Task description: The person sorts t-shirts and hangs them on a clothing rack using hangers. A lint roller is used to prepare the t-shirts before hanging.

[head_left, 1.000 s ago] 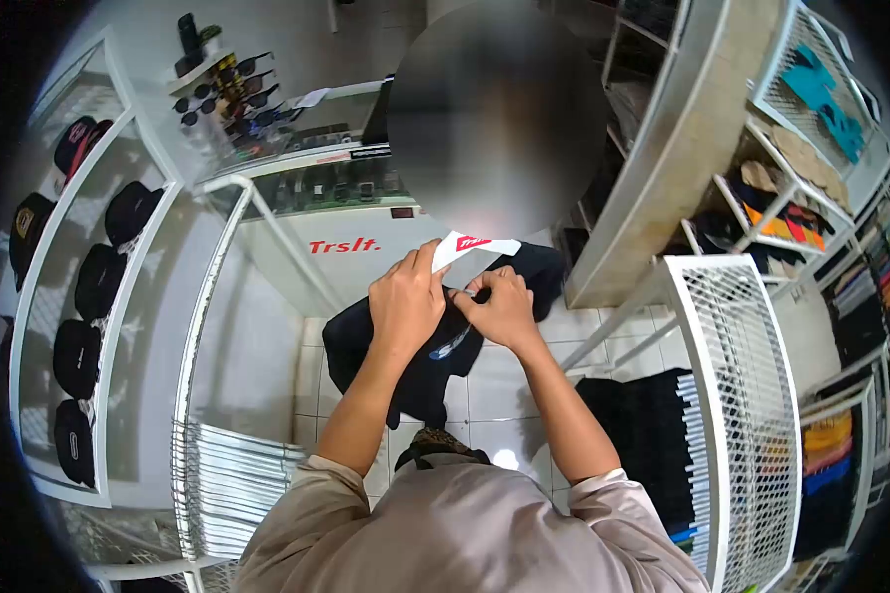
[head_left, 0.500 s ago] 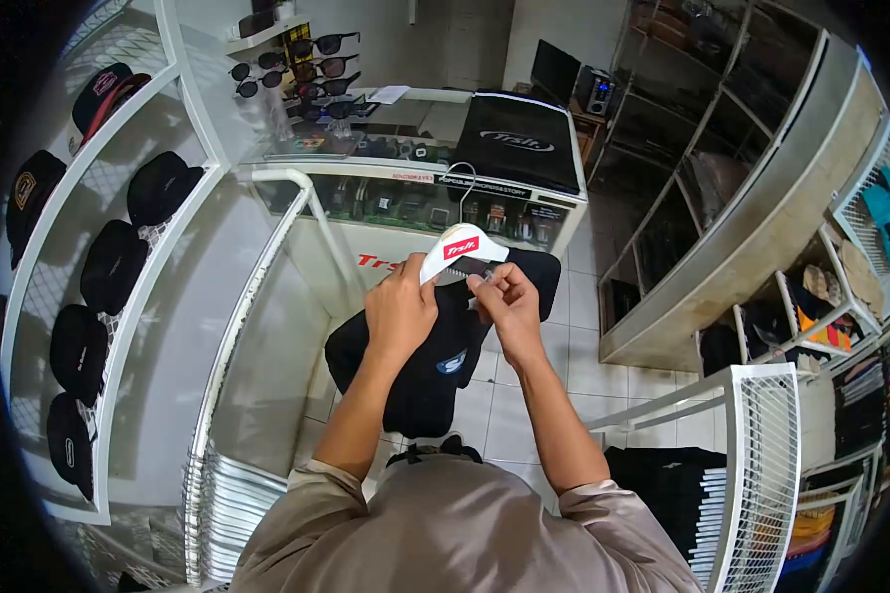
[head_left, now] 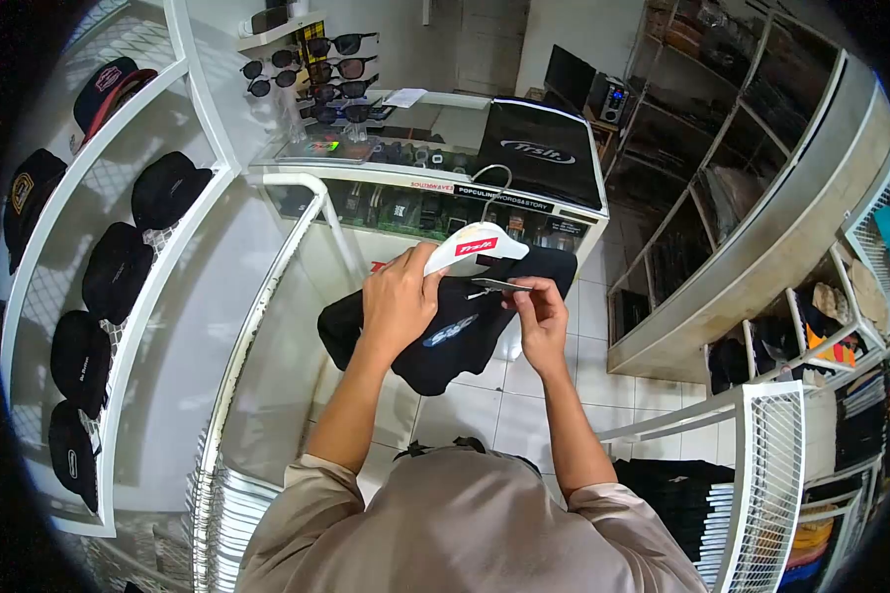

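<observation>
A black T-shirt [head_left: 445, 341] with a blue and white print hangs from a white hanger [head_left: 509, 243] that has a red label and a metal hook. My left hand [head_left: 401, 296] is closed around the hanger's left shoulder, by the shirt's collar. Between the thumb and fingers of my right hand [head_left: 542, 321] is a dark, flat hang tag [head_left: 502, 285], seen nearly edge-on in front of the neckline. A small white bit shows at the tag's left end.
Ahead stands a glass display counter [head_left: 386, 232] with a black Trslr. bag [head_left: 539, 148] on top. Sunglasses [head_left: 336, 69] sit on a rack behind it. Black caps [head_left: 119, 272] line the left wall rack; a clothes rail [head_left: 761, 474] is at right, shelving [head_left: 732, 148] beyond.
My right hand has moved slightly right and down, drawing the tag out from the collar and tilting it. The hanger and shirt have shifted a little right, with the shirt's lower part swinging up.
</observation>
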{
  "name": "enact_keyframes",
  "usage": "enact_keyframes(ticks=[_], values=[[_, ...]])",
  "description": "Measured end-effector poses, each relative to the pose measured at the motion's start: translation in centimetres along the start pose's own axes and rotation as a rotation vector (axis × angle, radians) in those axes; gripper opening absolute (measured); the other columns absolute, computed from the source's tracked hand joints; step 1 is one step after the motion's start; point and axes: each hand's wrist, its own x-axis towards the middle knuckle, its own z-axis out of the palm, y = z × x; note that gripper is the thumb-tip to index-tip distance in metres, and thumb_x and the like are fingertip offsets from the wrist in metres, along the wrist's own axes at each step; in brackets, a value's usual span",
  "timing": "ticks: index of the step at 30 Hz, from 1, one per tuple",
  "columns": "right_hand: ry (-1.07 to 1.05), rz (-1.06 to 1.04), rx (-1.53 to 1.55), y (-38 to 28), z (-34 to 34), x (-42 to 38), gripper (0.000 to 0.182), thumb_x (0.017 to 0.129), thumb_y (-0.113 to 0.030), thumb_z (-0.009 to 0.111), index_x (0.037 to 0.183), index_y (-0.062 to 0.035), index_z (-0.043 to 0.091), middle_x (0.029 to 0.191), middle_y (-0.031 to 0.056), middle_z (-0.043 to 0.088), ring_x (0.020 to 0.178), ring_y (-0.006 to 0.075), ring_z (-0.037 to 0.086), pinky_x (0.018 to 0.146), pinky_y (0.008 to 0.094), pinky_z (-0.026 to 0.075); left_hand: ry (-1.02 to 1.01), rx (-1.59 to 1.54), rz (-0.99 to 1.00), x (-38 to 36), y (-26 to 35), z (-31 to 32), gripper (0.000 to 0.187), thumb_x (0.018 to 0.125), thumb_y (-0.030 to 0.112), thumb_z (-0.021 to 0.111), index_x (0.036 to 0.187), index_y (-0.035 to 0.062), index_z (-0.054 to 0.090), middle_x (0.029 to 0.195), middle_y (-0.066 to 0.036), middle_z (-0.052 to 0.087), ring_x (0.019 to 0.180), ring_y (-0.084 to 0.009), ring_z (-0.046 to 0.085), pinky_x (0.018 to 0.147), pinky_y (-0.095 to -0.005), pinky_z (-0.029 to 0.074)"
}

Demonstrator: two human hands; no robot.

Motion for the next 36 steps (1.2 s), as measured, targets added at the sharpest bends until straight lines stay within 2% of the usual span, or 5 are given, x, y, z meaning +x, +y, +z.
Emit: enact_keyframes(ticks=[10,20,28,33,36], values=[[-0.115,-0.295,-1.005,-3.7,1.4,2.1,0.025,0.095,0.0,0.062,0.118,-0.0076,0.057,0.103,0.013,0.07,0.08,0.0378,0.07,0.065,0.045,0.055,-0.043,-0.094,0.103,1.9,1.0,-0.6,0.02,0.094,0.016,0.071,0.11,0.0065,0.065,0.092,-0.015,0.072,0.083,-0.0371,0.07,0.068,-0.0457,0.053],[-0.176,-0.396,-1.194,-2.0,0.5,2.3,0.026,0.092,-0.014,0.072,0.118,-0.0133,0.069,0.114,0.0085,0.064,0.081,0.0264,0.073,0.064,0.0385,0.059,-0.036,-0.119,0.122,2.6,-0.1,0.9,0.021,0.094,0.017,0.071,0.11,0.0054,0.064,0.093,-0.015,0.071,0.084,-0.0374,0.069,0.07,-0.0468,0.053],[-0.267,-0.317,-1.251,-2.1,0.8,1.8,0.032,0.094,-0.033,0.073,0.117,-0.0103,0.075,0.102,0.0117,0.06,0.076,0.0281,0.07,0.061,0.0387,0.057,-0.066,-0.096,0.117,3.4,-1.3,0.8,0.02,0.095,0.019,0.07,0.11,0.0066,0.064,0.088,-0.014,0.069,0.073,-0.0339,0.067,0.065,-0.0453,0.051],[-0.296,-0.321,-1.142,-3.5,0.2,0.6,0.035,0.09,-0.028,0.078,0.118,-0.0075,0.075,0.103,0.013,0.063,0.074,0.027,0.069,0.061,0.0371,0.056,-0.055,-0.097,0.121,3.8,-1.7,1.2,0.021,0.095,0.019,0.07,0.111,0.0061,0.064,0.088,-0.014,0.069,0.069,-0.0331,0.066,0.063,-0.0448,0.05],[0.078,-0.529,-1.056,-4.8,-1.0,0.1,0.043,0.082,-0.014,0.084,0.123,-0.0075,0.073,0.112,0.014,0.066,0.098,0.0299,0.065,0.084,0.0388,0.055,-0.145,-0.157,0.116,4.2,-1.1,1.0,0.021,0.094,0.019,0.07,0.11,0.0065,0.063,0.09,-0.014,0.069,0.077,-0.0349,0.067,0.068,-0.0462,0.051]])
